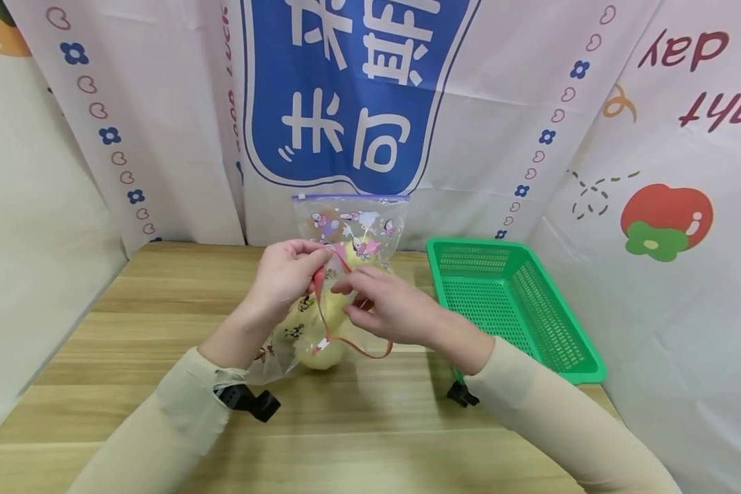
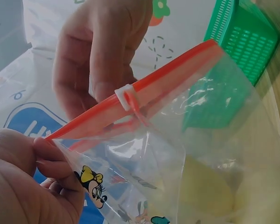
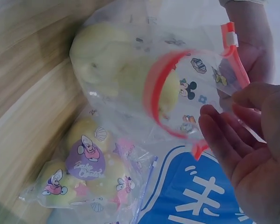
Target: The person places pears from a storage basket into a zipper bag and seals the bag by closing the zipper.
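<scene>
A clear zip bag (image 3: 130,109) printed with cartoon figures stands with its red-edged mouth spread apart, pale yellow round fruits (image 3: 95,60) inside. My left hand (image 1: 287,278) pinches one end of the red zip strip (image 2: 179,70) between thumb and fingers. On that strip sits a white slider (image 2: 125,97). Across the mouth is my right hand (image 1: 395,305), its fingers loosely bent and spread from the thumb, right at the red rim. Behind, a second clear bag (image 3: 91,179) with a purple zip edge (image 1: 352,197) holds more of the yellow fruits.
A green perforated plastic basket (image 1: 552,295) stands on the right of the wooden table (image 1: 160,309). Printed white cloth (image 1: 488,123) hangs behind the table and along both sides. Each wrist wears a black camera mount (image 1: 247,401).
</scene>
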`<action>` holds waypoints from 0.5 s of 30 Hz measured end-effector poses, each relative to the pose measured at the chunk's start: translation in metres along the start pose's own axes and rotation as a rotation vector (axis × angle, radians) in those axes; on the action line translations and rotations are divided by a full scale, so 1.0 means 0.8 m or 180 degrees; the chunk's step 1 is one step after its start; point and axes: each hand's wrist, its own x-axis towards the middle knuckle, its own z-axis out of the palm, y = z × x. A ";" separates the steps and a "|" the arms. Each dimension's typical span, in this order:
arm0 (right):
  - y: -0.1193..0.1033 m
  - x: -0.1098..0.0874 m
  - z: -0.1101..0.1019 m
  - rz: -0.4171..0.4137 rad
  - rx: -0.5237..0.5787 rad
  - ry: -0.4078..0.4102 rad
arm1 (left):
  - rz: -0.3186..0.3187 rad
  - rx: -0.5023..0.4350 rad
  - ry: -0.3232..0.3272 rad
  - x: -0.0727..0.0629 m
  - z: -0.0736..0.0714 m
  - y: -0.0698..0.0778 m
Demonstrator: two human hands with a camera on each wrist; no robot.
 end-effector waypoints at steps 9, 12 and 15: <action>-0.005 -0.037 -0.017 0.0452 0.0028 0.0449 | 0.0017 -0.0072 0.0117 0.002 -0.001 0.002; -0.009 -0.050 -0.016 0.0529 0.0270 0.0484 | 0.0005 -0.0075 0.0114 0.001 0.000 0.003; -0.016 -0.061 -0.009 0.0585 0.0586 0.0362 | -0.0008 -0.0086 0.0115 0.002 0.001 0.002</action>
